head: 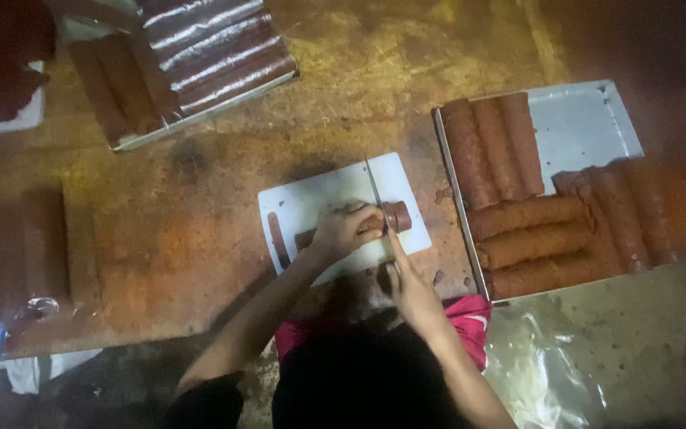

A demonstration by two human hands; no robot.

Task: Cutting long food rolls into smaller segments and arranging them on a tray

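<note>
So the left hand (347, 230) was pressed down, fingers curled, on a brown roll (395, 216) lying across a white cutting board (311, 202), holding it steady. Only the cut end of the roll poked out just right of that hand; the rest was hidden under the fingers. The right hand (410, 290) sat just below and to the right, closed round the handle of a knife (375, 191), with the thin blade running up and away from it, passing between the left hand's fingertips and the exposed roll end. Couldn't tell if the edge was actually in the roll or just resting against it, way too blurry.

Left of the left hand, on the same board, lay a narrow brown strip (277, 238), well apart from the roll being held.

Further right of both hands was a metal tray (589, 119) loaded with more long brown rolls (529, 238), some standing lengthwise, some crosswise, all packed touching each other. Its near left rim was pretty close to the board's right edge. Up and to the left of the hands sat another tray (200, 111) with rolls, part of them under shiny plastic wrap (216, 40). Everything sat on a worn, stained orange-brown table (160, 230). Below the right hand, past the table edge, some crumpled clear plastic (541, 373) lay on the floor, and a bit of pink cloth (470, 314) showed by the wrist.
</note>
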